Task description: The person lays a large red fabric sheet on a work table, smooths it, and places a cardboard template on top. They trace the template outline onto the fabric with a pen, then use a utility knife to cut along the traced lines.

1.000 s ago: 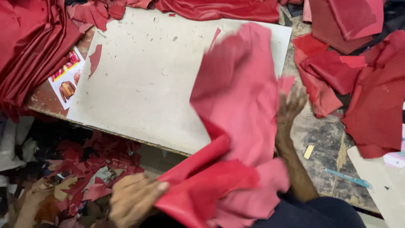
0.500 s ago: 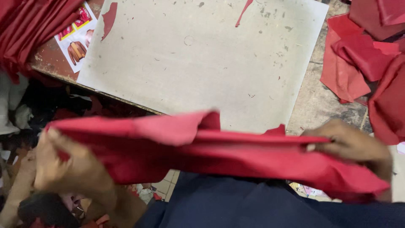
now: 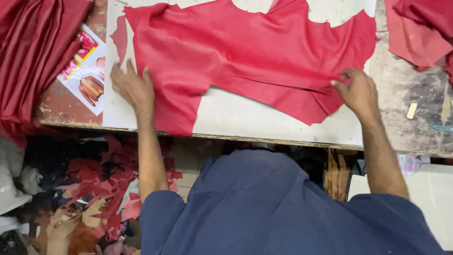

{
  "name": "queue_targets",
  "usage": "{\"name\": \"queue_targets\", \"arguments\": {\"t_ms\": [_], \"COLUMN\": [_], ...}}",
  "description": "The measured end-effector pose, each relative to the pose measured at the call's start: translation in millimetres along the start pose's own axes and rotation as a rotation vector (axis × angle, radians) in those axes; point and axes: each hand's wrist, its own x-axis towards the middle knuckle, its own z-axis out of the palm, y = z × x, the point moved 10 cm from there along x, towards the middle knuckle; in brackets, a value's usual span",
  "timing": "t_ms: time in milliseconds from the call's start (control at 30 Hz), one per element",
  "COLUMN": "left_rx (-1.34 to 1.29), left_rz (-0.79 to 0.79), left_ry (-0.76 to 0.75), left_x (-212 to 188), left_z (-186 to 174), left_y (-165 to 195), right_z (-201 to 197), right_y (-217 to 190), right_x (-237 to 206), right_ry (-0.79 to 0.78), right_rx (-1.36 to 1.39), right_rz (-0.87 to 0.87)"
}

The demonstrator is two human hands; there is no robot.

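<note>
Now red leather sheet [image 3: 255, 56] lies spread on white board [image 3: 264, 123], no longer bunched mid-air. Left hand [image 3: 132, 87] flat at 9 o'clock edge, fingers apart; right hand [image 3: 361, 92] fingers clamped on 3 o'clock edge. Ready for smoothing.

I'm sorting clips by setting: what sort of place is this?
Probably a leather or fabric cutting workshop. A large irregular red sheet of material lies spread on a pale cutting board atop a worn workbench, red and tan offcut scraps litter the floor, and more folded red material is stacked at one side.
</note>
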Motion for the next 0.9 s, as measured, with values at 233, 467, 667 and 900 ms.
{"name": "queue_targets", "arguments": {"t_ms": [233,467,667,900], "left_rx": [-0.341,-1.328,-2.285,-2.525], "left_rz": [-0.322,-0.424,-0.806,-0.755], "left_ry": [-0.239,-0.672,-0.734,-0.595], "left_x": [-58.2,-65.3,-103.9,-51.8], "left_z": [44.3,86.7,81.1,104.4], "left_y": [-92.4,-43.7,-26.3,14.5], "right_z": [43.1,90.4,103.1,101.6], "right_y": [44.0,92.2,119.2,56.4], "right_x": [-93.9,-85.1,-99.6,-33.7], "right_ry": [0.351,0.431,0.438,0.119], "right_rx": [-0.218,0.177,0.699,1.182], "right_rz": [0.299,0.286,0.523,0.516]}}
